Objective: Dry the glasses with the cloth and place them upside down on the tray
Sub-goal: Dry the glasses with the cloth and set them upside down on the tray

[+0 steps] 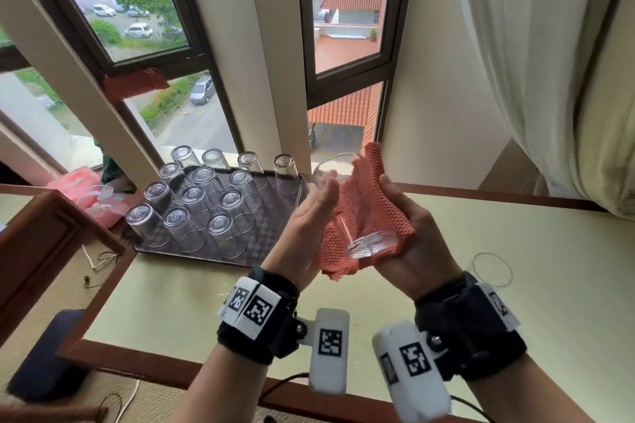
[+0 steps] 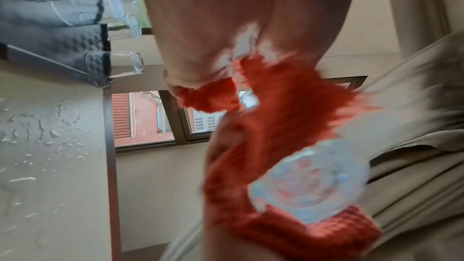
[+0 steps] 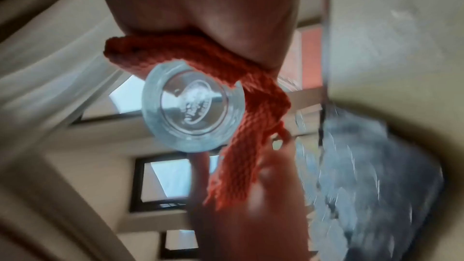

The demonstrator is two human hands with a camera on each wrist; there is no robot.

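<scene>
I hold a clear glass (image 1: 372, 244) tilted above the table, its thick base (image 3: 193, 106) toward me and its rim toward the window. An orange waffle cloth (image 1: 371, 189) is wrapped round its right side and underneath. My right hand (image 1: 409, 227) grips the cloth against the glass, thumb on top. My left hand (image 1: 309, 213) holds the glass's left side near the rim; its fingers are blurred. To the left lies the dark checkered tray (image 1: 192, 256) with several glasses (image 1: 192, 203) standing upside down in rows. The base (image 2: 308, 182) shows blurred against the cloth in the left wrist view.
A wet ring (image 1: 493, 269) marks the cream table (image 1: 515, 336) to the right of my hands, and water drops (image 2: 37, 136) lie beside the tray. A pink plastic bag (image 1: 86, 192) sits left of the tray. A curtain (image 1: 549, 79) hangs at the right, windows behind.
</scene>
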